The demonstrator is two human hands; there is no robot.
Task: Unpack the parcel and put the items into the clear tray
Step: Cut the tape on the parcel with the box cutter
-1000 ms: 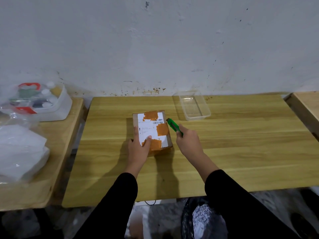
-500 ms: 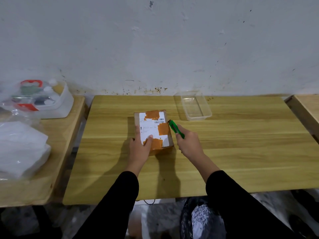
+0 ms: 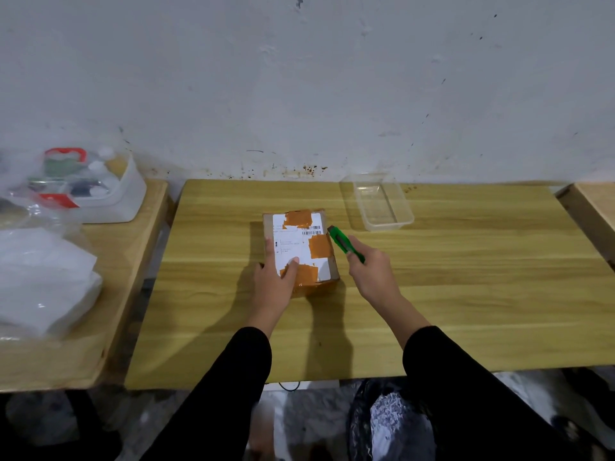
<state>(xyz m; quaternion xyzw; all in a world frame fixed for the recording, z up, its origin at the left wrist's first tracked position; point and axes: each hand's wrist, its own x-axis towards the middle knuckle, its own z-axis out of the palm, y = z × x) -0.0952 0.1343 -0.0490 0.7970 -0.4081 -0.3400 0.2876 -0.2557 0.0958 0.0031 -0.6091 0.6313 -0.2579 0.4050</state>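
Note:
A brown cardboard parcel (image 3: 301, 242) with a white label and orange tape patches lies closed in the middle of the wooden table (image 3: 466, 294). My left hand (image 3: 274, 284) grips its near left corner, thumb on the label. My right hand (image 3: 372, 271) holds a green utility knife (image 3: 344, 242), whose tip touches the parcel's right edge near the far end. The clear tray (image 3: 382, 202) stands empty at the back, right of the parcel.
On a lower side table at the left sit a white bin (image 3: 109, 191) filled with small items and a pile of clear plastic bags (image 3: 40, 277). Another wooden surface (image 3: 595, 207) juts in at the far right. A wall runs behind the table.
My right hand has brought the knife tip from just right of the parcel up against its right edge. The left hand keeps its hold on the parcel.

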